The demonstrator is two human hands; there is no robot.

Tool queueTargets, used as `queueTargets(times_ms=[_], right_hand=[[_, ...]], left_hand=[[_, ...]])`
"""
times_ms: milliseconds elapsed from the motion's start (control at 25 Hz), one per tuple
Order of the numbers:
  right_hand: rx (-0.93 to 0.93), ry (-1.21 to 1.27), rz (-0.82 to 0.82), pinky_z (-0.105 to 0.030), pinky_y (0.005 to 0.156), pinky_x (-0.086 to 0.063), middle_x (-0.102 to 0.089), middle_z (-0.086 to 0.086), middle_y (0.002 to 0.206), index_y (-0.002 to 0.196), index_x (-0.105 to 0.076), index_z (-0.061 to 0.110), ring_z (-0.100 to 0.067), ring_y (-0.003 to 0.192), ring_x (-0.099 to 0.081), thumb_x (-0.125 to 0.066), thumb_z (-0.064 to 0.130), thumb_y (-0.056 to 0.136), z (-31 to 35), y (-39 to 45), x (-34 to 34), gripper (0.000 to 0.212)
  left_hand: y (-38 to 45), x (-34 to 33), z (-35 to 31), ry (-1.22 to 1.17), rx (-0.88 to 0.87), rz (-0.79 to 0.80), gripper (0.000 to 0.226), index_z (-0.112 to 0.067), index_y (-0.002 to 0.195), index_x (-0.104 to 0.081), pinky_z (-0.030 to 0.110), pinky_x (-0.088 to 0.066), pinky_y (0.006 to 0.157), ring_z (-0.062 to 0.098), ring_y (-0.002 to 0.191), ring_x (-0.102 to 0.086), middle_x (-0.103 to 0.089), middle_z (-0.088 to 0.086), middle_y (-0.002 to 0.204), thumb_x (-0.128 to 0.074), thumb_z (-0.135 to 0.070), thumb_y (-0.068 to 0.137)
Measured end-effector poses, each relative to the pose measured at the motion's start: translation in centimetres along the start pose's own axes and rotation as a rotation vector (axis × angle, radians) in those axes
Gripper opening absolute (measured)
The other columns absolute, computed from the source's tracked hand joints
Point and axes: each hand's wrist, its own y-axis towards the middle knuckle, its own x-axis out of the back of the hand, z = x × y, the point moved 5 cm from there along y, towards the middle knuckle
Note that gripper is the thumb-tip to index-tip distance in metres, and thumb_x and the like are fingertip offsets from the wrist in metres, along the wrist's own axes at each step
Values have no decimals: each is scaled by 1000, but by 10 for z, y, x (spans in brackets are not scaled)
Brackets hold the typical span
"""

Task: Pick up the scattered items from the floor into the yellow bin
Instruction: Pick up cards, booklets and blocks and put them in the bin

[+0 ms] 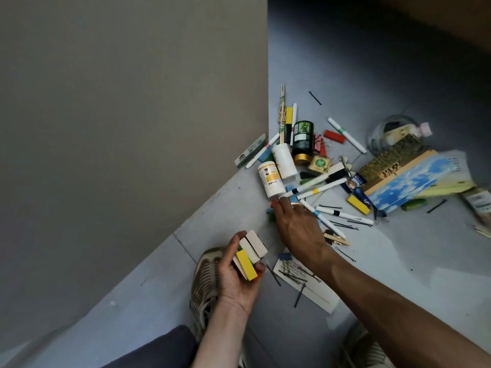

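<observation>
Left hand (236, 272) grips smooth rectangular blocks (249, 257).

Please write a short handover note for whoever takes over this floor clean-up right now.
Left hand: grips a stack of wooden blocks, cream ones with a yellow one on the near side.
Right hand: reaching into the pile, fingertips at small coloured blocks on the floor; its grasp cannot be made out.
Yellow bin: not in view, so nothing shows what is already in it.
Left on the floor: white pill bottle, green canister, markers, red block, books, glass jar, hairpin card, loose hairpins.
</observation>
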Motion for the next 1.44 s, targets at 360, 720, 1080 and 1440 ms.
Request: queueTargets(times_ms=[360, 720, 1080, 1440], right_hand=[[-266, 770, 112, -34, 71, -52, -60, 3, 111, 134, -45, 24, -16, 90, -62, -50, 33, 99, -14, -3, -5, 36], [-538, 1736, -249, -17, 72, -52, -73, 0, 99, 98, -72, 25, -12, 96, -67, -52, 22, 82, -22, -52, 81, 26], [-516, 2255, -888, -45, 91, -52, -69, -20, 113, 110, -70, 8, -35, 107, -65, -53, 41, 90, -85, -101, 205, 42], [-658, 2155, -1637, -50, 101, -47, -64, -20, 125, 128, -61, 9, -37, 117, -61, -43, 53, 94, -188, -353, 292, 59]], left_hand=[[3, -1, -2, 19, -11, -1, 20, -18, 85, -77, 22, -44, 38, 21, 75, -59, -67, 11, 90, -73, -30, 69], [-11, -104, 28, 112, -71, 170, 49, -6, 120, -63, 34, -55, 76, 25, 93, -66, -68, 15, 102, -66, -35, 80], [-120, -250, 66, -84, -65, 638, 37, -18, 112, -70, 45, -54, 89, 31, 100, -67, -70, 14, 106, -59, -44, 88], [-324, -306, 258, 325, 273, 980, 59, -9, 124, -62, 58, -37, 108, 39, 115, -55, -59, 18, 116, -61, -52, 84]])
